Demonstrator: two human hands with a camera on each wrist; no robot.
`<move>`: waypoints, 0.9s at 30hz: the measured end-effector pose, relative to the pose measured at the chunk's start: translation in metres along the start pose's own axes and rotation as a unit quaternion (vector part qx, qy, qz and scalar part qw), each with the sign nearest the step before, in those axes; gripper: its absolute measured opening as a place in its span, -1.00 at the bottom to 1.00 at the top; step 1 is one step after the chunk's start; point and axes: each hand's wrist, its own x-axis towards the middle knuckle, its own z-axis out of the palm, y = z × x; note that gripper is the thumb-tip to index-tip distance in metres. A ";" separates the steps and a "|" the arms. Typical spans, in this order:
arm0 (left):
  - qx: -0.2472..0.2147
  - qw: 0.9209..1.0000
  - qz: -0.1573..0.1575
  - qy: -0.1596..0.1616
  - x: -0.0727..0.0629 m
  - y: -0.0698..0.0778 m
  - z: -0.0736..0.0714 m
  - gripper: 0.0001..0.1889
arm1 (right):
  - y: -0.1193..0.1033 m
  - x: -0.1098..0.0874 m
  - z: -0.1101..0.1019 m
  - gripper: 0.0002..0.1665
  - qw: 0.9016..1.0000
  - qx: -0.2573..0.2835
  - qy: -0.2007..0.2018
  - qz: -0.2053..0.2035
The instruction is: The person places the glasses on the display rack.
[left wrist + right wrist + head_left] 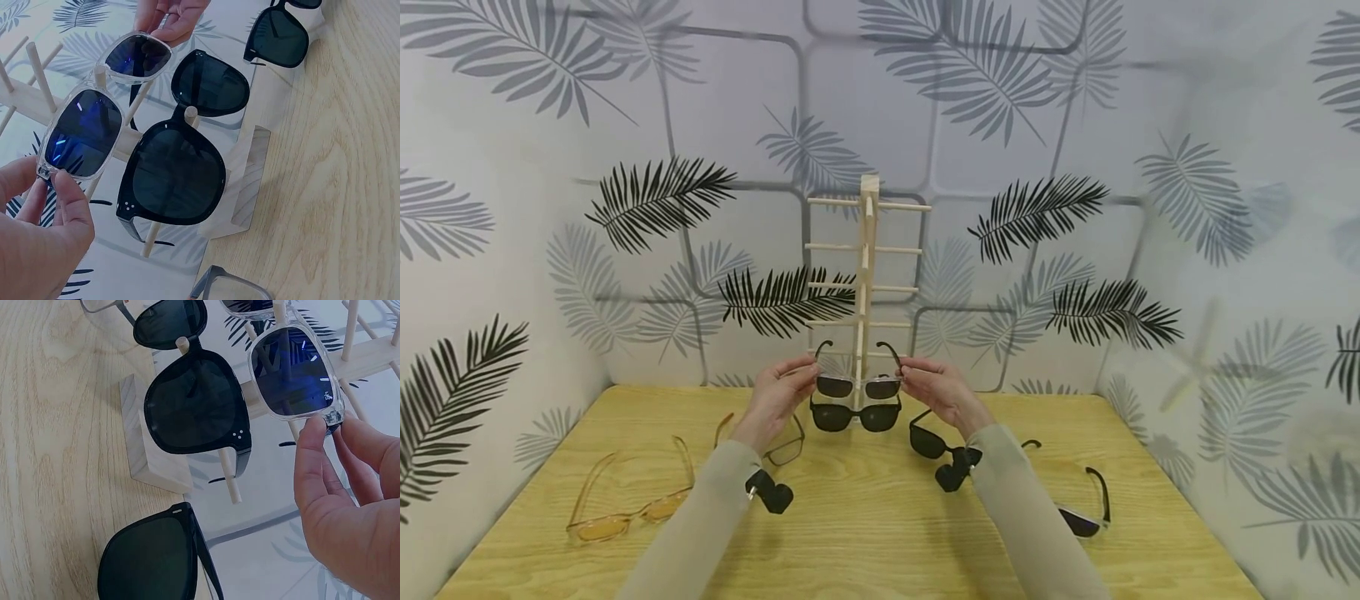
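Clear-framed sunglasses (84,134) with dark bluish lenses are at the wooden rack (867,275), just above a black pair. My left hand (780,393) pinches their left hinge corner, and my right hand (946,390) pinches the right one. In the left wrist view, a peg end shows at their nose bridge; whether the peg bears their weight I cannot tell. Below them, black sunglasses (855,417) rest on the rack's lowest pegs, with a peg through the bridge. Both temples of the clear pair point back toward the rack.
Amber-lensed glasses (625,517) lie at the left of the wooden table (850,550). Thin-framed glasses (786,451) are partly behind my left wrist. Black sunglasses (927,442) lie by my right wrist, and another dark-lensed pair (1081,522) is partly hidden by my right sleeve.
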 end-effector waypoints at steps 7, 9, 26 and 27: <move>0.004 1.000 0.001 -0.005 0.000 -0.003 -0.003 -0.55 | -0.001 0.003 -0.001 -0.50 1.000 -0.017 -0.011 0.001; 0.007 1.000 0.000 -0.005 0.000 -0.003 -0.003 -0.55 | -0.001 0.003 -0.001 -0.50 1.000 -0.020 -0.010 0.001; 0.075 0.997 -0.009 0.011 0.000 0.001 -0.007 -0.57 | 0.001 -0.001 -0.001 -0.51 1.000 -0.003 -0.001 -0.006; 0.077 0.997 -0.008 0.012 -0.001 0.001 -0.008 -0.57 | 0.002 -0.002 -0.001 -0.51 1.000 -0.006 -0.001 -0.008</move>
